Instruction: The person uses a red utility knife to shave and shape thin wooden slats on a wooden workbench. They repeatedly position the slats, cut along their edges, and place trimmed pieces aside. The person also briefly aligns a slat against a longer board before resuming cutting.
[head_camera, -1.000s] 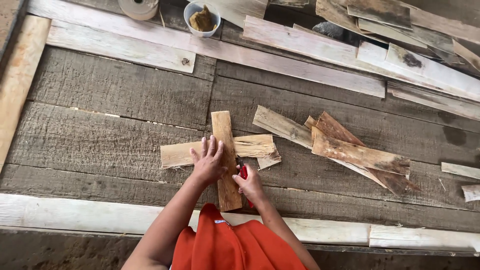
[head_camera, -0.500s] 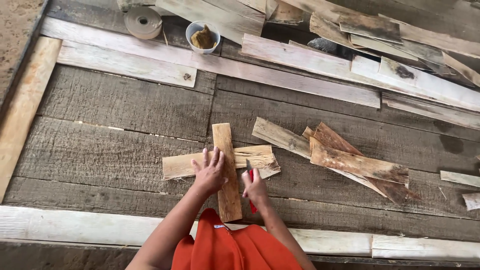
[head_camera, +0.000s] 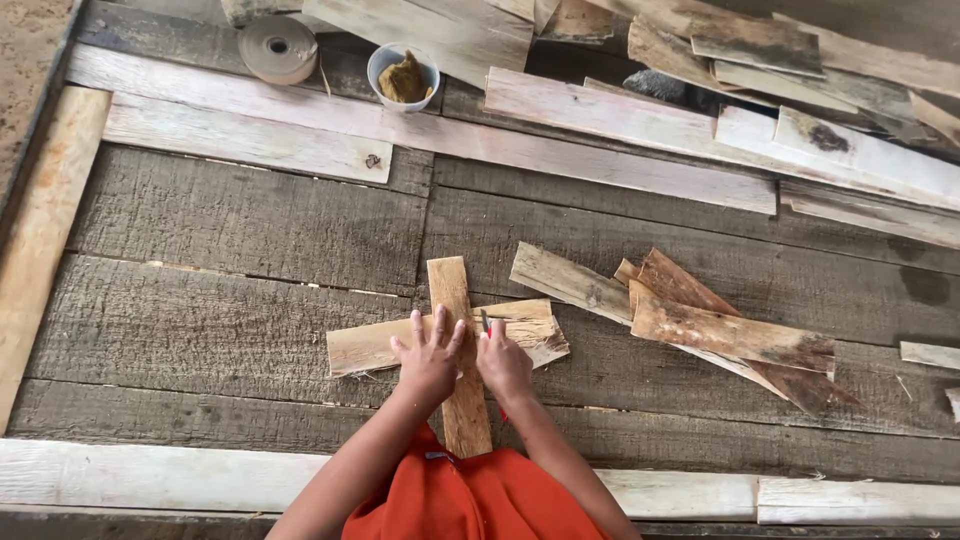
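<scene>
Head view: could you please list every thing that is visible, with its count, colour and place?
upright narrow wood strip: one, tan, centre, crossing over the other strip
flat wood strip lying sideways: one, pale tan, centre, under the upright one
loose bark-like wood slabs: several, reddish brown, right of centre
round tape roll: one, beige, top left
small cup with brown paste: one, bluish white, top centre
long pale planks: many, whitish, along top
grey weathered board platform: one, grey, beneath everything
orange garment: one, bottom centre
left hand: flat on the strips
right hand: holding a small red-handled tool
</scene>
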